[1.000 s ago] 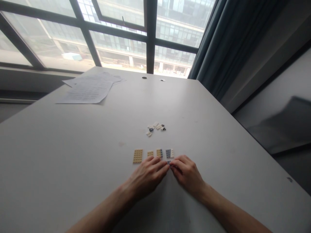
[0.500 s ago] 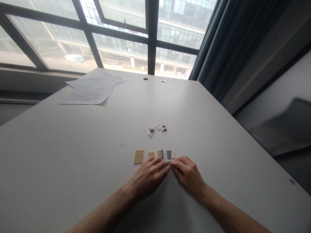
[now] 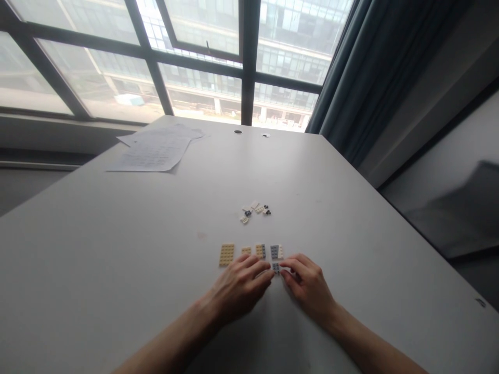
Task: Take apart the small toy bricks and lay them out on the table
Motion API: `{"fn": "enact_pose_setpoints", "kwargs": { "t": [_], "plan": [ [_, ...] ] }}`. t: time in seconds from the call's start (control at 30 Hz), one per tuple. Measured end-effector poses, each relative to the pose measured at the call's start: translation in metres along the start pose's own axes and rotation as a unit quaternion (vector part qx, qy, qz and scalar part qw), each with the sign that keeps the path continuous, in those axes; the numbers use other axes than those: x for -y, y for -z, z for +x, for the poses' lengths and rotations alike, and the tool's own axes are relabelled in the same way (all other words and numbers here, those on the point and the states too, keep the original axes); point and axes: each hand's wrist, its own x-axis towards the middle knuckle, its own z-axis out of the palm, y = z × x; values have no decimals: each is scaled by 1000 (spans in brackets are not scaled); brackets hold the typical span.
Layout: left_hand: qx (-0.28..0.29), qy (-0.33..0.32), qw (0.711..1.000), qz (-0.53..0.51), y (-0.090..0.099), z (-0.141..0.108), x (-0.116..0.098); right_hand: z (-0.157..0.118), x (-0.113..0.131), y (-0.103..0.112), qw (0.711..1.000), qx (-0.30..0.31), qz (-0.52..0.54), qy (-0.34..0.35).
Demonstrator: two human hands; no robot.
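A small grey plate with studs (image 3: 276,268) lies on the table between my hands. My left hand (image 3: 249,278) is at its left edge, fingertips beside it, palm down. My right hand (image 3: 306,278) is on its right, thumb and forefinger apart, with nothing seen between them. In a row behind the hands are a tan studded plate (image 3: 226,255), a smaller tan plate (image 3: 246,250) partly covered by my left fingers, a tan and grey piece (image 3: 260,251) and a grey and white piece (image 3: 276,252).
Several small white and dark pieces (image 3: 255,209) lie in a loose pile further back on the white table (image 3: 156,234). Printed papers (image 3: 156,150) lie at the far left. Two round holes sit near the back edge, before a window and a dark curtain (image 3: 351,72).
My right hand has moved slightly right, away from the grey plate, and its fingers have parted. More of the plate shows between the hands. The whole view has shifted a little.
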Motion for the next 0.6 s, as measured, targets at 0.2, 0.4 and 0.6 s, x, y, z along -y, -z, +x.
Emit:
{"fn": "enact_pose_setpoints", "kwargs": {
  "t": [0.2,0.4,0.6],
  "plan": [
    [-64,80,995,-5,4,0,14,0,1,0,1000,-8,16,-16],
    [-58,266,962,9,14,17,58,0,2,-1,999,-19,24,-9],
    [-40,406,913,5,7,48,96,1,1,0,999,-25,34,-11]
  ]
}}
